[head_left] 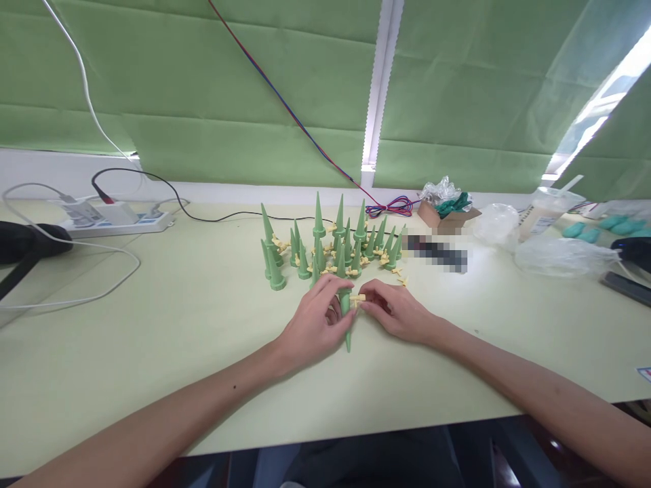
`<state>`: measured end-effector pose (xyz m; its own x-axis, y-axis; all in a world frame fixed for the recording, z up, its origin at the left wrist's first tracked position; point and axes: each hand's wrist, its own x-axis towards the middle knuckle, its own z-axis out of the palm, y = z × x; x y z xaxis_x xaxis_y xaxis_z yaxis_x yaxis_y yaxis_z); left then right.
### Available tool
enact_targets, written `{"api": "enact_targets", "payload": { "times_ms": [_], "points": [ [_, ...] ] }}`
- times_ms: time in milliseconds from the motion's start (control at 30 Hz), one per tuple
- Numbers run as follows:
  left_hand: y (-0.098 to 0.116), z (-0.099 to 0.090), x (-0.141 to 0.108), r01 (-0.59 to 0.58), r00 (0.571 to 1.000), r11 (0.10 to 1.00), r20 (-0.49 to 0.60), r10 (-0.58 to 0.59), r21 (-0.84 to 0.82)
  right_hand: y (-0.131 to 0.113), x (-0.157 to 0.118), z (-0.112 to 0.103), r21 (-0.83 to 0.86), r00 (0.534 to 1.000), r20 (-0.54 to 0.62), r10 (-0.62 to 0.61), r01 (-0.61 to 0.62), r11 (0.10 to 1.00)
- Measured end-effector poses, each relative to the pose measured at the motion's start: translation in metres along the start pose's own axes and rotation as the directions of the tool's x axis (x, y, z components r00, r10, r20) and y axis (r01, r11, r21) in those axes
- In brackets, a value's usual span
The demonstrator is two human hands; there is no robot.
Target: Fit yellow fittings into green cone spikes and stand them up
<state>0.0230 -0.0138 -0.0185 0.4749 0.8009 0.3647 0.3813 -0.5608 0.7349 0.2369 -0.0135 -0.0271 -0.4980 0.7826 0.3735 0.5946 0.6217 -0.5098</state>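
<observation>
My left hand (319, 318) is closed around a green cone (346, 303), whose narrow tip points toward me and whose wide end faces away. Between finger and thumb, my right hand (399, 310) pinches a small pale yellow plastic piece (357, 298) with short arms. That piece is at the cone's right side; whether it is joined to the cone I cannot tell. Just beyond both hands, several green cones (277, 278) stand upright on their round bases. Small yellow pieces (385, 257) lie scattered among them.
The pale table (213, 379) ends close to my body. A power strip (122, 220) with cables sits at the back left. On the right are a small cardboard box (447, 220), a plastic cup (542, 213), a clear bag (564, 256) and teal pieces (590, 234).
</observation>
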Motion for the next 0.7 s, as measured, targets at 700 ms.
{"api": "enact_targets", "payload": {
  "times_ms": [700],
  "points": [
    [0.0004,0.0012,-0.0001,-0.026,0.999,1.000,0.028,0.027,-0.016,0.0052,0.0007,0.0024,-0.093,0.997,0.020,-0.072,0.074,0.993]
  ]
}}
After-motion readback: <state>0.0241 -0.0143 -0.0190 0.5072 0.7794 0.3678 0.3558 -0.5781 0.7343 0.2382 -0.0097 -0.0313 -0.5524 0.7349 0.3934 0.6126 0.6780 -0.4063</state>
